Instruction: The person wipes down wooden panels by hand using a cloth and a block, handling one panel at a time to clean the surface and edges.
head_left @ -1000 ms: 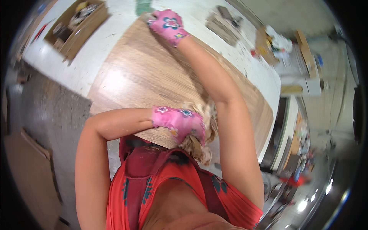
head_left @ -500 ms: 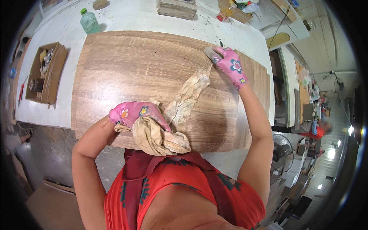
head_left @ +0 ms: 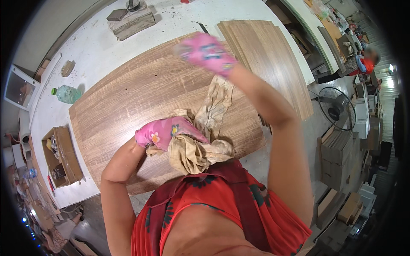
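At the left, a brown box [head_left: 73, 158] with bits of stuff in it sits on the white worktop [head_left: 95, 64]. A green bottle [head_left: 68, 94] lies on its side near the edge of a big wood board [head_left: 124, 106]. The board is flat on the worktop, in front of the person. A gray block [head_left: 136, 24] is past its far side. The left hand [head_left: 171, 131], in a pink flower glove, has its fingers closed on a bunched tan cloth [head_left: 190, 155] on the near part of the board. One long, crumpled bit of cloth runs up toward the right hand [head_left: 206, 53]. That hand, also in pink, is over the board's far part. It is blurry, so I cannot tell if its fingers are open or closed. More wood boards [head_left: 271, 64] lie to the right, and then comes a black fan [head_left: 336, 107].
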`<state>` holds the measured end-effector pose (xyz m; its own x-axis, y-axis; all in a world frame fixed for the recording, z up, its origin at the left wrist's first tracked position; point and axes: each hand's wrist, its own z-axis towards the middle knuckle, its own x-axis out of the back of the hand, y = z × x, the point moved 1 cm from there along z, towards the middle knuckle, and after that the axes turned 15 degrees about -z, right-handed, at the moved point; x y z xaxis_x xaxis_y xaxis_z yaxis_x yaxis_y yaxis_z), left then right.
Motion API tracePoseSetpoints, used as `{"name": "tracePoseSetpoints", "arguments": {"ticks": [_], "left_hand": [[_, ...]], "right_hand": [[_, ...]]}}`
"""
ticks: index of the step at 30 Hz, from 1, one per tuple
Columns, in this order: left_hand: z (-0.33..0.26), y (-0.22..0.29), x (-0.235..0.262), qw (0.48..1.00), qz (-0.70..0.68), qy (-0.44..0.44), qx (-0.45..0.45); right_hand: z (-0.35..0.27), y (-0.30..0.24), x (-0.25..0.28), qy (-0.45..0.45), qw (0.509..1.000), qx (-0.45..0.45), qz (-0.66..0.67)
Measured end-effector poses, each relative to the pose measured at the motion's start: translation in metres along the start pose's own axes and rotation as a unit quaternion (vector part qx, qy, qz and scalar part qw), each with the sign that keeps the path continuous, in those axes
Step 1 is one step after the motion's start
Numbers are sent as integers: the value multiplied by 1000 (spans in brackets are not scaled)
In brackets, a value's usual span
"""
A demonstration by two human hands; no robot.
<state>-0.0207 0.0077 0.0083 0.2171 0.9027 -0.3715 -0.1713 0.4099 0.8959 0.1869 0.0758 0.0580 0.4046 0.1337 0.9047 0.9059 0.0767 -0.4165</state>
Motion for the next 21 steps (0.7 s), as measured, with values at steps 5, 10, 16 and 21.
{"name": "tracePoseSetpoints", "arguments": {"ticks": [5, 10, 16, 21], "left_hand": [[5, 13, 3, 996, 2, 51, 72], [3, 18, 6, 994, 17, 84, 61], [-24, 14, -6, 932, -122, 334, 62], [-64, -2, 97, 926, -231, 275, -119]], "right_hand": [[-39, 136, 48, 127, 964, -158, -175], [-35, 107, 50, 188, 976, -110, 6], [-38, 104, 16, 161, 965, -202, -48], [-137, 65, 11, 96, 964, -242, -51]]}}
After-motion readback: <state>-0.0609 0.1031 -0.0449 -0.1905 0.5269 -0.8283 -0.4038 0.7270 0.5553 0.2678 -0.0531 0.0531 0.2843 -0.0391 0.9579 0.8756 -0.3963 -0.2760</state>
